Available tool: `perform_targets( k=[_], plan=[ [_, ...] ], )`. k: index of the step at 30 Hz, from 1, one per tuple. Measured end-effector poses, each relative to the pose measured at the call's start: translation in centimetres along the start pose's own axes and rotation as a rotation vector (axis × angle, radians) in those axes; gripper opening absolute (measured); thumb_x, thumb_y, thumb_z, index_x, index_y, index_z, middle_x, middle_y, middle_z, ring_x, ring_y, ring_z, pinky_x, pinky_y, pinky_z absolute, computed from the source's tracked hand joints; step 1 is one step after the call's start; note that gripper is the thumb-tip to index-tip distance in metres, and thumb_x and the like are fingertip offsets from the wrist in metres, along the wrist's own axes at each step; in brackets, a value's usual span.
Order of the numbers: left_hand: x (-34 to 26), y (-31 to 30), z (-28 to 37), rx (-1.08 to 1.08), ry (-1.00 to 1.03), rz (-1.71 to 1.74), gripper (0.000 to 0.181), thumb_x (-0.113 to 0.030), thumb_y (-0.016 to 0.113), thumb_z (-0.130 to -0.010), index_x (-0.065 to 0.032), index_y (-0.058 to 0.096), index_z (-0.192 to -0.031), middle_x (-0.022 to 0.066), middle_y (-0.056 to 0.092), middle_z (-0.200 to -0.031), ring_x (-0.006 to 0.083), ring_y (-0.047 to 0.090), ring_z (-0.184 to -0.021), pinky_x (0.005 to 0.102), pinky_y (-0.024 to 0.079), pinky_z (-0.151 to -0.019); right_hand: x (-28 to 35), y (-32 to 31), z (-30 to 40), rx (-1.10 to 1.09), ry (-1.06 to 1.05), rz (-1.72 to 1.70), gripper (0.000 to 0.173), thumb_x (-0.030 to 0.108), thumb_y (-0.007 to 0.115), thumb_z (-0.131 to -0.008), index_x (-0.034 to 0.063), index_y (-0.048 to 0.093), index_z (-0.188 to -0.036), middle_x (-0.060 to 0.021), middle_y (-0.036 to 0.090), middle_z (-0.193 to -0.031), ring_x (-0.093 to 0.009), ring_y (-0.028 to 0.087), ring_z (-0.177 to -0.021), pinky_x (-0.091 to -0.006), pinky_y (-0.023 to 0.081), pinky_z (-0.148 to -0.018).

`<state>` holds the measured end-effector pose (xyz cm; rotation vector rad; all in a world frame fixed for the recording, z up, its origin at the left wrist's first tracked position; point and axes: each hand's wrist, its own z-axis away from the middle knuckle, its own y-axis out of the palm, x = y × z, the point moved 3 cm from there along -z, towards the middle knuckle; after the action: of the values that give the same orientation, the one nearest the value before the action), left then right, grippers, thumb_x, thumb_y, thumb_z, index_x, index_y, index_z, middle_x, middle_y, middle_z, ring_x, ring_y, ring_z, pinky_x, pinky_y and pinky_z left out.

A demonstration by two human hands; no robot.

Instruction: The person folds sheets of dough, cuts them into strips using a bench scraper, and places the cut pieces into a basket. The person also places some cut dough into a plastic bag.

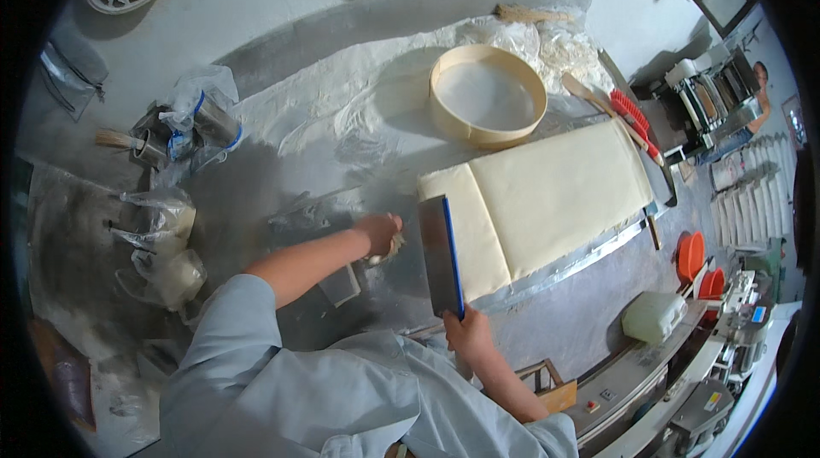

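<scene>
A wide metal blade (441,258) with a blue edge stands at the left end of a thick, folded slab of pale dough (557,195). My right hand (471,330) is closed around the near end of this blade. A crease or cut crosses the slab near its left end. Farther left, over the floury metal worktop (256,183), my left hand (379,235) is curled on a small bunch of pale dough strands (389,252). A flat pale piece (346,285) lies just below that hand. The blade hides part of the slab's left edge.
Behind the slab are a round wooden sieve (488,96), loose flour, a red brush (631,113) and a wooden spatula (586,93). Plastic bags (173,279) and metal canisters (214,122) stand left. Machines line the right side, where another person (760,99) is in the background.
</scene>
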<state>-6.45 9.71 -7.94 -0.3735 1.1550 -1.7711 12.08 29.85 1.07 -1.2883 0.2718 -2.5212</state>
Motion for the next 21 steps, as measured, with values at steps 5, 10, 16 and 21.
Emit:
perform_targets(
  k=[5, 10, 16, 21],
  plan=[
    [2.4, -14.6, -4.7, -0.666, -0.107, 0.683, 0.023, -0.021, 0.064, -0.080, -0.0056, 0.055, -0.094, 0.0118, 0.063, -0.080, 0.0235, 0.060, -0.069, 0.0357, 0.049, -0.063, -0.2, -0.9, -0.8, 0.045, -0.037, 0.134, 0.026, 0.023, 0.055, -0.084, -0.0023, 0.058, -0.089, -0.0177, 0.061, -0.058, -0.031, 0.063, -0.053, -0.0411, 0.050, -0.052],
    [0.0, -22.5, -4.1, -0.897, 0.076, 0.464, 0.029, -0.024, 0.066, -0.080, -0.0033, 0.058, -0.100, 0.0119, 0.064, -0.091, 0.0240, 0.063, -0.077, 0.0359, 0.050, -0.070, 0.7, 0.6, -2.3, 0.027, -0.262, 0.383, 0.033, 0.020, 0.056, -0.082, -0.0017, 0.055, -0.106, -0.0222, 0.063, -0.072, -0.038, 0.064, -0.070, -0.0475, 0.050, -0.061],
    [3.3, -12.3, 6.4, -0.653, -0.344, 0.375, 0.024, -0.025, 0.067, -0.077, -0.0071, 0.061, -0.091, 0.0103, 0.064, -0.084, 0.0266, 0.063, -0.079, 0.0368, 0.048, -0.067, 1.9, 3.9, -4.7, -0.127, -0.641, 0.540, 0.057, 0.009, 0.055, -0.076, 0.0010, 0.043, -0.131, -0.0223, 0.059, -0.078, -0.037, 0.060, -0.064, -0.0465, 0.050, -0.059],
    [1.0, 0.7, 15.4, -0.256, -0.364, 0.078, 0.113, -0.043, 0.079, -0.061, -0.0058, 0.014, -0.145, 0.0259, 0.030, -0.140, 0.0399, 0.031, -0.129, 0.0509, 0.027, -0.104, 2.5, 6.9, -8.7, -0.226, -0.843, 0.801, 0.061, 0.012, 0.055, -0.076, 0.0109, 0.041, -0.135, -0.0157, 0.053, -0.077, -0.034, 0.056, -0.064, -0.0475, 0.047, -0.054]
  ],
)
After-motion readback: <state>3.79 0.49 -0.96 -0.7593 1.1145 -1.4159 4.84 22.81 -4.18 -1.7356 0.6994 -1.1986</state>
